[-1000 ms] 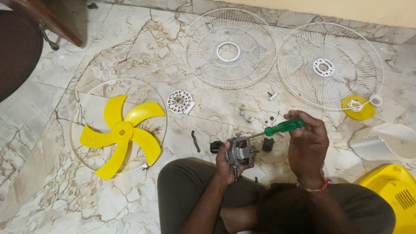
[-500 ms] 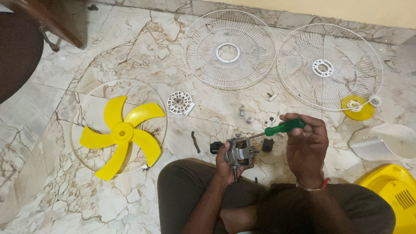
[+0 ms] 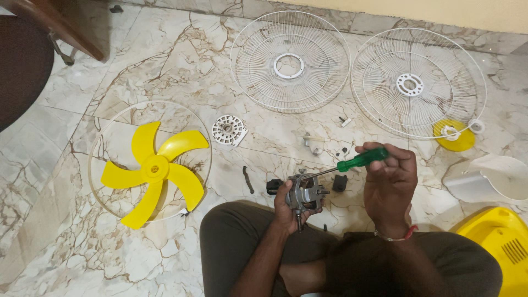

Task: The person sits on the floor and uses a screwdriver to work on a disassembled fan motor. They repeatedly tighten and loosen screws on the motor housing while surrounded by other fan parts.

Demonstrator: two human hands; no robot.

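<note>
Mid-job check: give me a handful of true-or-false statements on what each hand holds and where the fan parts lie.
1. The left hand holds the motor. True.
2. The right hand holds a red hammer. False: a green-handled screwdriver.
3. The yellow blade lies right of the motor. False: it lies to the left.
4. Two white grilles lie on the floor. True.
5. The screwdriver tip points at the motor. True.
</note>
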